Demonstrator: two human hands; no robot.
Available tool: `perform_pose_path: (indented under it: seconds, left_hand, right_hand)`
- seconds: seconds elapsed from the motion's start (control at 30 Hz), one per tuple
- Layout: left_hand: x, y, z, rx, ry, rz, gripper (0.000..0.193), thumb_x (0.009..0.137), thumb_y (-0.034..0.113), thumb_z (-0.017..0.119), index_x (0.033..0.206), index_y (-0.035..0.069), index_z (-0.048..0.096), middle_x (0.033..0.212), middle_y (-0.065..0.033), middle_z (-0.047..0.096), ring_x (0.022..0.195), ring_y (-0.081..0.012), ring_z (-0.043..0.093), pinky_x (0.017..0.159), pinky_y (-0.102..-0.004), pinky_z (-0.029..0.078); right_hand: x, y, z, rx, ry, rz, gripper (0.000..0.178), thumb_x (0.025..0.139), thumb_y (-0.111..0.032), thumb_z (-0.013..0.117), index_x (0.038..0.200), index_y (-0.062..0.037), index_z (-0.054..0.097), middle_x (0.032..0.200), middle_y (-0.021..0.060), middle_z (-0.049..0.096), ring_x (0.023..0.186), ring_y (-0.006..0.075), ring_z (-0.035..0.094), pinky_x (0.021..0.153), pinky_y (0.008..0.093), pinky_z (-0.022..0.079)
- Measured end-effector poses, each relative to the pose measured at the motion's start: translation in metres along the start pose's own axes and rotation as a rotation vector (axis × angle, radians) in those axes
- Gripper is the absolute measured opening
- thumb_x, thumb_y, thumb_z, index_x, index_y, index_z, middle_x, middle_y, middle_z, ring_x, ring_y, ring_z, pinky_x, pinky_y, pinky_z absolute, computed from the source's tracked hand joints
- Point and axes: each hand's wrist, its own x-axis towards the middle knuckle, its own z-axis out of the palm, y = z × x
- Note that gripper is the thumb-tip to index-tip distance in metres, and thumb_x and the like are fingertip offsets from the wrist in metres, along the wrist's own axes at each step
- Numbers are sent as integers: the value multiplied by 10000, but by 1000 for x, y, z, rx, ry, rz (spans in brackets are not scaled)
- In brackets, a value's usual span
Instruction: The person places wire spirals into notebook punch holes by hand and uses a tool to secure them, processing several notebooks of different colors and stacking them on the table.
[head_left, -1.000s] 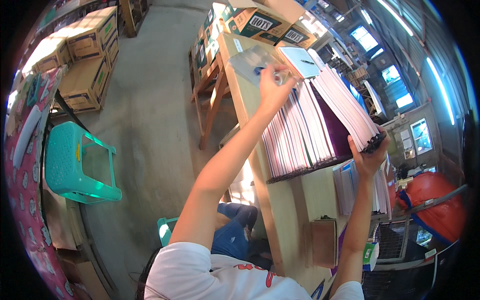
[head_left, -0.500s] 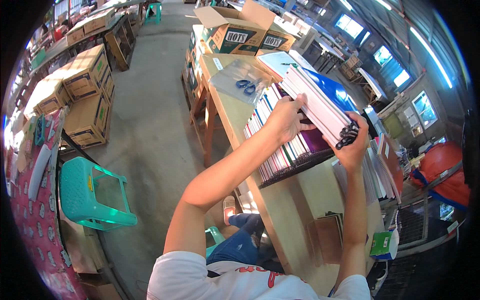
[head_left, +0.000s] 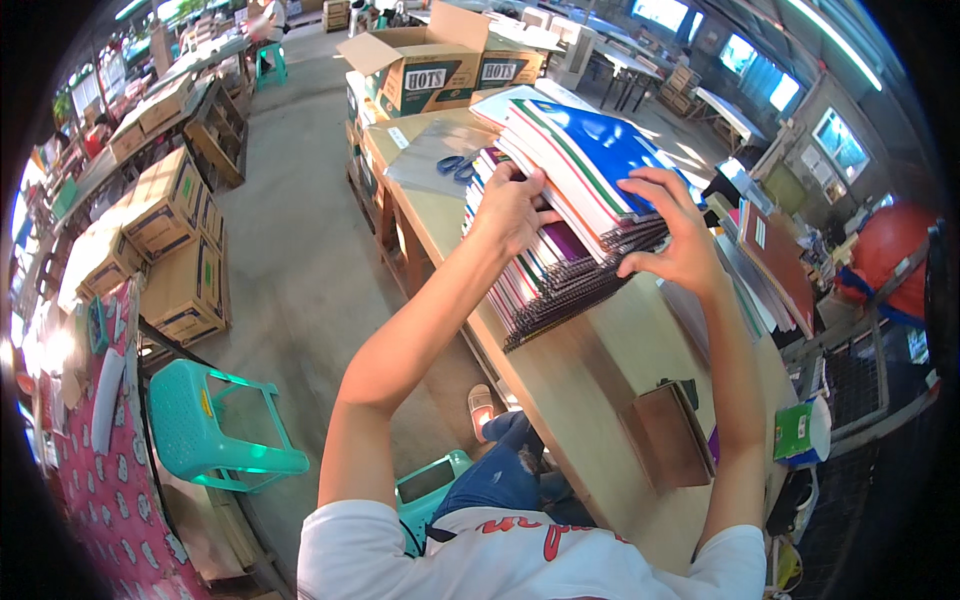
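Note:
A thick stack of spiral notebooks [head_left: 580,165], topped by a blue cover, tilts over a lower row of spiral notebooks [head_left: 535,290] on the wooden table [head_left: 640,360]. My left hand [head_left: 512,208] is closed on the stack's left edge, fingers tucked beneath it. Around the near coil end curves my right hand [head_left: 685,235], its thumb and fingers wide apart. The thumb is beside the coils and the fingertips are over the blue cover; firm contact cannot be made out. Blue-handled scissors [head_left: 455,167] on a clear plastic sheet [head_left: 420,150] are partly hidden behind the notebooks.
Open cardboard cartons [head_left: 430,75] stand beyond the table. More notebooks [head_left: 765,260] lean at the right, near a green-and-white container [head_left: 800,432]. A brown cardboard piece [head_left: 668,435] lies nearer. Left are a turquoise stool [head_left: 200,425] and stacked cartons [head_left: 175,235].
The upper notebooks have come lower onto the row, and a blue cover now tops them. My right hand has loosened from the coil end, its fingers spread. The view has shifted.

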Motion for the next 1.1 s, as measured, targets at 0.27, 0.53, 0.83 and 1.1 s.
perform_pose_path:
  seconds: [0.27,0.53,0.83,1.1]
  left_hand:
    - [-3,-3,4,14,-13,20,184,1001,27,443,1179,33,397,1067,-112,564,888,-203,623,757,-513,580]
    - [-2,-5,1,48,-38,48,199,996,26,444,1193,34,411,1128,-119,568,965,-228,627,796,-510,589]
    - [4,-5,-7,59,-32,80,214,969,-4,462,1175,6,406,1078,-120,563,897,-204,624,730,-496,582]
    - [6,-8,-5,115,22,76,216,938,-1,501,1141,-1,425,1066,-109,562,889,-184,599,768,-524,552]
  right_hand:
    - [-5,-5,-9,-121,-7,-108,691,699,-391,809,1307,-166,568,1288,129,521,1143,343,562,928,420,500]
    - [0,3,-2,-480,153,-605,696,719,-77,722,1350,-313,545,1202,122,578,815,289,684,723,357,588]
    - [10,-4,-16,-345,12,-392,841,661,43,688,1343,-422,529,1318,91,547,1006,297,662,752,369,591]
    - [20,4,-24,-222,49,-349,725,760,68,609,1368,-320,532,1277,125,556,939,321,668,714,363,584]
